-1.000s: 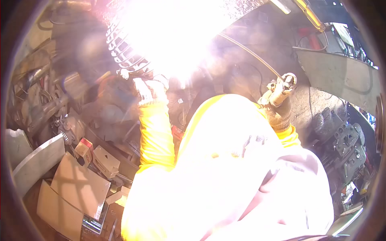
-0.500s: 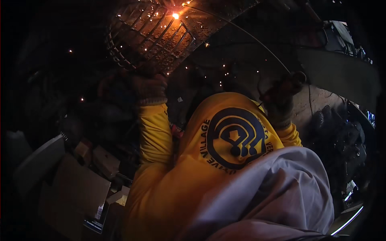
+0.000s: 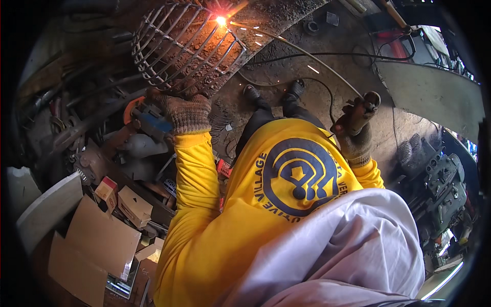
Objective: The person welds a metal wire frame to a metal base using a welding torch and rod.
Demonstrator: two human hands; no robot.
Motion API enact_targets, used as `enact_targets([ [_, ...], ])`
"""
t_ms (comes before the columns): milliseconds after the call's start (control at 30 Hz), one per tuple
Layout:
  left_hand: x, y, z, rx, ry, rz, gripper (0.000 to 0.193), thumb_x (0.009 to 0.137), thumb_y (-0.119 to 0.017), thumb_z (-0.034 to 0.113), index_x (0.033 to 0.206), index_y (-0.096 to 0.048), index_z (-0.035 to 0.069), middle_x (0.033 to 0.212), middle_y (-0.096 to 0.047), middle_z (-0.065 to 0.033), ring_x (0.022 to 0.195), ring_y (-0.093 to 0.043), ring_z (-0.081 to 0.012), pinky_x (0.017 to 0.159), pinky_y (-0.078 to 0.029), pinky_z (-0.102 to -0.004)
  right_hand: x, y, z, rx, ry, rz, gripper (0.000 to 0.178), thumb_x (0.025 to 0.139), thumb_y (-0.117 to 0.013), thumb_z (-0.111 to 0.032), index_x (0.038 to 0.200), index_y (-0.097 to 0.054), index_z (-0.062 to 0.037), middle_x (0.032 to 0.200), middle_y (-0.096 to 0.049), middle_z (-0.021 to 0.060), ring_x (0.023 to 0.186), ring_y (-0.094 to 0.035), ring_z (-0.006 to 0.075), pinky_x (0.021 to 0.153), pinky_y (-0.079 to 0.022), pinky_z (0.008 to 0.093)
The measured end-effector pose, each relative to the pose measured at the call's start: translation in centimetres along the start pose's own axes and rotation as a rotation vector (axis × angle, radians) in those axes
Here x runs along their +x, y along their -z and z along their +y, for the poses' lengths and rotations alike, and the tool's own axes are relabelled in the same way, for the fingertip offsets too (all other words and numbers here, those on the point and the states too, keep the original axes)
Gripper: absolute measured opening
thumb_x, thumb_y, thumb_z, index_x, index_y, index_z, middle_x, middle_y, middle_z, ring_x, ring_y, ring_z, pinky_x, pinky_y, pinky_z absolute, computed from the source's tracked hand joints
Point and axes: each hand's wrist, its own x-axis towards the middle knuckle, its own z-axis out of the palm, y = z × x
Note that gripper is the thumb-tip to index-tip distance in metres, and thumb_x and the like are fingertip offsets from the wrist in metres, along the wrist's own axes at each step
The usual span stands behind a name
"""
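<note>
A cage of bent metal bars (image 3: 166, 43) lies on a rusty, debris-strewn metal surface (image 3: 276, 20) at the top. My left hand (image 3: 188, 113), in a brown knit glove, is closed at the cage's near edge; its fingertips are partly hidden. Off to the right, my gloved right hand (image 3: 354, 137) grips an electrode holder (image 3: 367, 105). A long, thin welding rod (image 3: 319, 60) runs from that holder up to the cage's right side. There a bright arc (image 3: 221, 21) glows at the bars and throws sparks.
Left of my arm lie a blue angle grinder (image 3: 153, 120), cardboard boxes (image 3: 102, 233) and jumbled metal parts. A dark cable (image 3: 317, 53) crosses the floor. My sandalled feet (image 3: 273, 92) stand below the work. Greasy machine parts (image 3: 442, 189) sit at the right.
The picture has turned from dark to bright, and fewer scattered sparks show. The rod's glowing end has shifted slightly nearer to me. My left hand stays at the cage.
</note>
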Motion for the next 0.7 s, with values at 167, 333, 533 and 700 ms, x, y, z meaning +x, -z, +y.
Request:
enact_targets([
  [167,-0.6,-0.5,-0.2,0.026,0.022,-0.081,0.097,0.081,-0.027,0.088,0.129,-0.06,0.01,0.132,-0.057,-0.0253,0.122,-0.05,-0.0549,0.096,-0.029,-0.0828,-0.3,0.2,-0.5,-0.068,-0.047,-0.014,0.043,0.078,-0.072,-0.007,0.118,-0.057,0.0003,0.085,-0.069,0.0074,0.076,-0.069,0.0167,0.075,-0.055,0.03],
  [333,-1.7,-1.2,-0.4,0.069,0.007,-0.079,0.087,0.088,-0.03,0.078,0.129,-0.06,0.008,0.13,-0.06,-0.0201,0.12,-0.056,-0.0399,0.105,-0.036,-0.0679,-0.4,0.0,-0.3,-0.009,-0.022,0.001,0.043,0.078,-0.073,-0.007,0.117,-0.057,0.0013,0.084,-0.069,0.0081,0.076,-0.069,0.0168,0.074,-0.055,0.03],
  [533,-0.3,0.1,-0.2,0.028,0.035,-0.153,0.091,0.086,-0.025,0.082,0.135,-0.056,0.013,0.139,-0.053,-0.022,0.125,-0.049,-0.0495,0.101,-0.032,-0.0765,-0.5,0.3,-0.2,-0.026,-0.013,-0.015,0.043,0.077,-0.073,-0.007,0.116,-0.057,0.0021,0.083,-0.069,0.0082,0.075,-0.069,0.0174,0.073,-0.055,0.0298],
  [700,-0.4,-0.1,-0.3,0.002,0.041,-0.194,0.092,0.085,-0.023,0.084,0.141,-0.052,0.017,0.144,-0.048,-0.021,0.132,-0.042,-0.0518,0.102,-0.03,-0.0782,-0.4,0.2,-0.6,-0.071,-0.009,-0.03,0.04,0.077,-0.073,-0.007,0.114,-0.059,0.0013,0.083,-0.07,0.0081,0.074,-0.07,0.0179,0.072,-0.055,0.0296],
])
